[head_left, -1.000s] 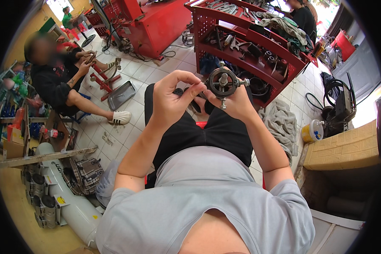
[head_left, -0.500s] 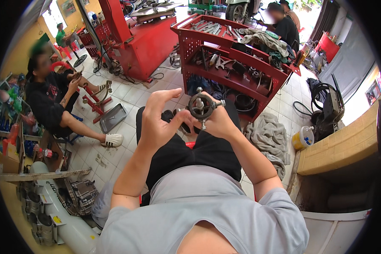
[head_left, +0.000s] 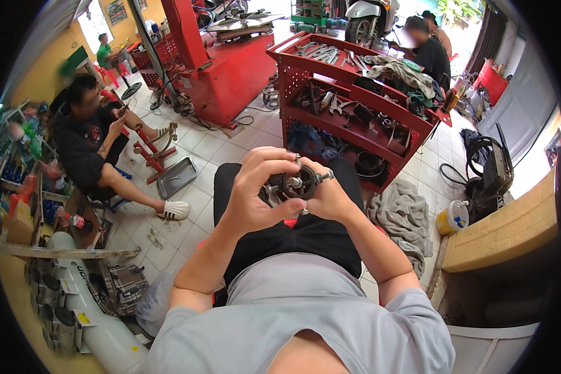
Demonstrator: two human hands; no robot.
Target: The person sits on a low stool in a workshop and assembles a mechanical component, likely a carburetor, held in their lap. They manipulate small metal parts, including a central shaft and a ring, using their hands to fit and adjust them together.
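Note:
Above my lap I hold a dark ring-shaped metal part [head_left: 298,182] with bolts standing out from its rim and a shiny metal piece in its centre. My right hand [head_left: 331,198] is closed round its right side, partly behind it. From the left, my left hand [head_left: 250,192] curls about the same part, with its fingers along the top and its thumb at the lower edge. The palm side of the left hand and the back of the part are hidden.
Ahead stands a red tool cart [head_left: 355,106] with spanners and a grey rag [head_left: 397,70] on top. A seated person [head_left: 84,137] is at the left, by a metal tray [head_left: 177,177]. Grey cloth [head_left: 402,218] and a yellow-white bucket [head_left: 451,218] are on the right-hand floor.
My left hand, formerly spread apart to the left of the metal part, has closed round it. The part has tilted and come slightly lower, and the whole view has shifted.

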